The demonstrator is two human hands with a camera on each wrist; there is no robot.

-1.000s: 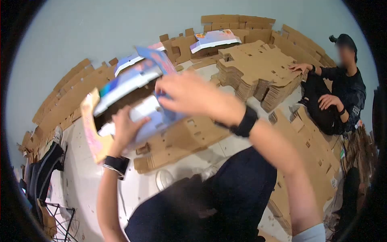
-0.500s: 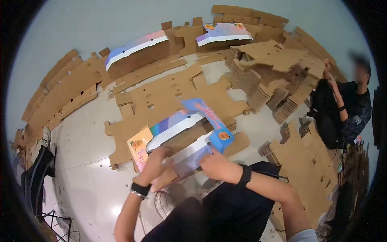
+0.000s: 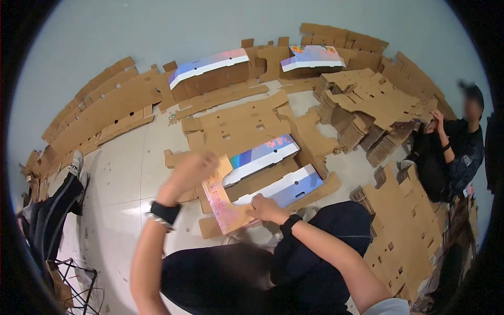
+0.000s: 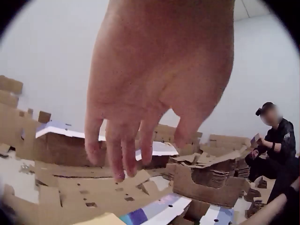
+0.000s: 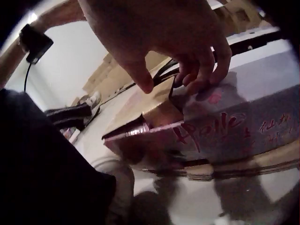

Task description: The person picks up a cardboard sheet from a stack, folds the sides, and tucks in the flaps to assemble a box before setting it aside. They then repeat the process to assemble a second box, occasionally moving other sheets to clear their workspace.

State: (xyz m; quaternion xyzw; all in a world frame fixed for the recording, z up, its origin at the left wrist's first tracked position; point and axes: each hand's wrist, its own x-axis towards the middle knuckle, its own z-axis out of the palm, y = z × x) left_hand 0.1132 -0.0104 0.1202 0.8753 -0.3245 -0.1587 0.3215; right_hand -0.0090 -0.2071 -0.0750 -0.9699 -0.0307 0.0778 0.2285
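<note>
A printed cardboard box [image 3: 272, 161] with an open middle lies on flat brown cardboard in front of my knees. At its left end is a peach-and-pink end panel [image 3: 218, 202] with a curved cut-out. My left hand [image 3: 189, 176] is raised beside that panel, its fingers extended and holding nothing; the left wrist view shows them pointing down. My right hand [image 3: 269, 209] grips the near left corner of the box. In the right wrist view, the thumb [image 5: 146, 83] lies on the peach flap [image 5: 159, 101] and curled fingers [image 5: 199, 84] are over the near wall.
Two printed boxes [image 3: 210, 64] [image 3: 314, 56] stand by the wall at the back. A stack of brown cardboard blanks [image 3: 378, 94] is at right, beside a seated person [image 3: 454, 149]. More blanks [image 3: 404, 226] lie at near right; another person's leg [image 3: 58, 210] is at left.
The box has come down from my hands onto the cardboard. Its blue right end panel no longer shows. My left hand has lifted away leftward; my right hand has moved to the near left corner.
</note>
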